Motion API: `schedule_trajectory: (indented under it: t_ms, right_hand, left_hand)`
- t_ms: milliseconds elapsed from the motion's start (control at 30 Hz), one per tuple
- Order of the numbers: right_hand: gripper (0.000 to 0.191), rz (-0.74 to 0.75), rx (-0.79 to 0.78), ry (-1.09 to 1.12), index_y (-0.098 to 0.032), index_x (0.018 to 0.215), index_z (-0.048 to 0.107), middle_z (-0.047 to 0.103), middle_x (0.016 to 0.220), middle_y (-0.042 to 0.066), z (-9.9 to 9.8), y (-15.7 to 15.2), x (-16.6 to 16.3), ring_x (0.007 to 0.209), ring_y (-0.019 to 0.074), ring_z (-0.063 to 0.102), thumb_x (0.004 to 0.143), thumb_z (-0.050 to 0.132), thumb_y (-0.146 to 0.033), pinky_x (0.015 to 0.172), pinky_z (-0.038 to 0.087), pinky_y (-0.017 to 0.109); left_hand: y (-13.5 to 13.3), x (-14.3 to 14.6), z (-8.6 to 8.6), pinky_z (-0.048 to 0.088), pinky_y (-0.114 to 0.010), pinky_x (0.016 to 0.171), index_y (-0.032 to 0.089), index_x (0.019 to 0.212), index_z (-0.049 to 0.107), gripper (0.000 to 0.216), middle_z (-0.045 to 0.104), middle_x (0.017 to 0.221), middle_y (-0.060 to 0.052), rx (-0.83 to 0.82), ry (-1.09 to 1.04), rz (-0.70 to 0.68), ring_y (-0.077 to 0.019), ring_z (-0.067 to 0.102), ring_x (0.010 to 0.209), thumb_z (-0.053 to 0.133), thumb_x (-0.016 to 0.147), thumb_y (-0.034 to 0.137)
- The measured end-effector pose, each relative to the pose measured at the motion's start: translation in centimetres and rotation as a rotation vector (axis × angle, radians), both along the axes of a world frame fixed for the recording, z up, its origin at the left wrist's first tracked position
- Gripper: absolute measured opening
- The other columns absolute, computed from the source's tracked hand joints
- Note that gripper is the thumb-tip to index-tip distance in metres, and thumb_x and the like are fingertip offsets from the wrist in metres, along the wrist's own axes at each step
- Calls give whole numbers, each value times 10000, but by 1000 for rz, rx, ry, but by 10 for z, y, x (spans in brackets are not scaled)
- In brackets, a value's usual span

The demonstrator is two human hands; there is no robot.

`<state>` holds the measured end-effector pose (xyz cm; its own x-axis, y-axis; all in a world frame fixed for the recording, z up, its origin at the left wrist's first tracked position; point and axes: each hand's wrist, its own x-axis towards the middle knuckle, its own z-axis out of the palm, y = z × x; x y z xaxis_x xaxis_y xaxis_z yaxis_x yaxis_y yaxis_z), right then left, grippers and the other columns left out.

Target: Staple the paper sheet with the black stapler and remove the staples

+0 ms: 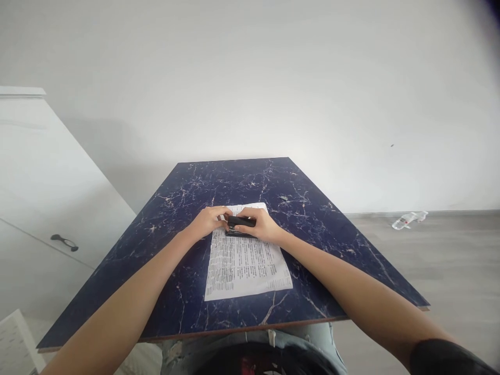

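Observation:
A black stapler (242, 221) lies crosswise over the upper part of a printed sheet of paper (250, 268). My right hand (263, 224) grips the stapler from its right side, with fingers over the far side and the thumb along the near side. At the sheet's upper left edge, my left hand (211, 221) is closed in a pinch on the paper, its fingertips close to the stapler's left end. Whether those fingertips also touch the stapler is unclear. Both hands hide parts of the sheet's upper half.
The dark blue marble-patterned table (219, 179) reaches toward a white wall (250, 83). To the left stands a white cabinet (50, 177) with a dark handle (64, 242). A crumpled clear plastic item (409, 220) lies on the floor (449, 255) at right.

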<state>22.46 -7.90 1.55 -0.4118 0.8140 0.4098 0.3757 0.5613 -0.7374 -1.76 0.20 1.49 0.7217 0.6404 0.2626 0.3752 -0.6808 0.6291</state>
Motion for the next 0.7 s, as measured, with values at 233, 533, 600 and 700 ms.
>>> schedule_trajectory:
  t_ms: [233, 533, 600, 700]
  right_hand:
    - [219, -58, 75, -25, -196, 1023, 744, 737, 917, 43, 1, 1, -1, 798, 166, 654, 900, 752, -377, 710, 482, 288]
    - [292, -526, 102, -85, -169, 1057, 795, 772, 969, 92, 23, 10, 60, 790, 212, 685, 899, 717, -402, 685, 509, 331]
    - [286, -632, 72, -144, -164, 1049, 801, 777, 977, 101, 18, 16, 79, 803, 231, 694, 888, 726, -388, 707, 522, 350]
    - [264, -708, 14, -212, -160, 1047, 806, 786, 1021, 110, 13, 23, 99, 891, 267, 714, 869, 746, -345, 806, 545, 387]
  left_hand:
    - [3, 1, -2, 524, -385, 931, 231, 1061, 688, 180, 725, 1067, -53, 133, 85, -25, -243, 682, 998, 596, 921, 295]
    - [1, 10, -17, 396, -594, 1102, 176, 1470, 490, 634, 526, 1470, -208, 165, 359, 260, -432, 478, 1375, 583, 965, 549]
    - [1, 8, -16, 441, -553, 1053, 197, 1416, 516, 542, 568, 1377, -175, 178, 330, 244, -400, 541, 1298, 605, 965, 486]
    - [6, -5, -12, 474, -476, 1011, 217, 1329, 515, 408, 565, 1323, -134, 194, 207, 253, -334, 594, 1216, 614, 972, 388]
